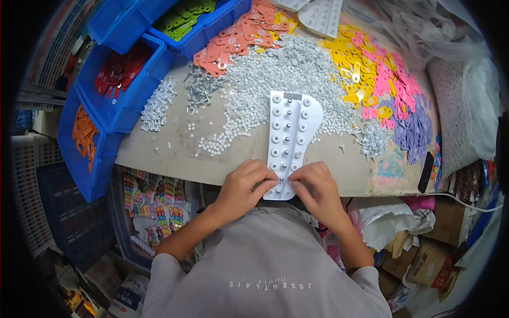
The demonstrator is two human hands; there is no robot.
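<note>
A white board point(315, 114), straight on one side and bulging on the other, lies over the table's front edge, its near end at my body. Grey-white washers line both its sides, and a row of metal studs runs down the middle. My left hand point(241, 185) is at the board's lower left edge, thumb and fingertips drawn together by a washer. Opposite it, my right hand point(318, 191) pinches at the lower right edge, close to the lowest studs. Whatever small piece either hand's fingertips hold is hidden.
Beyond the board spreads a big heap of white washers point(254, 79). Metal rivets point(159, 106) lie left; yellow point(350, 69), pink point(389, 79) and purple tabs point(413, 127) lie right. Blue bins point(116, 114) stand left. A full clear bag point(450, 111) leans at the right edge.
</note>
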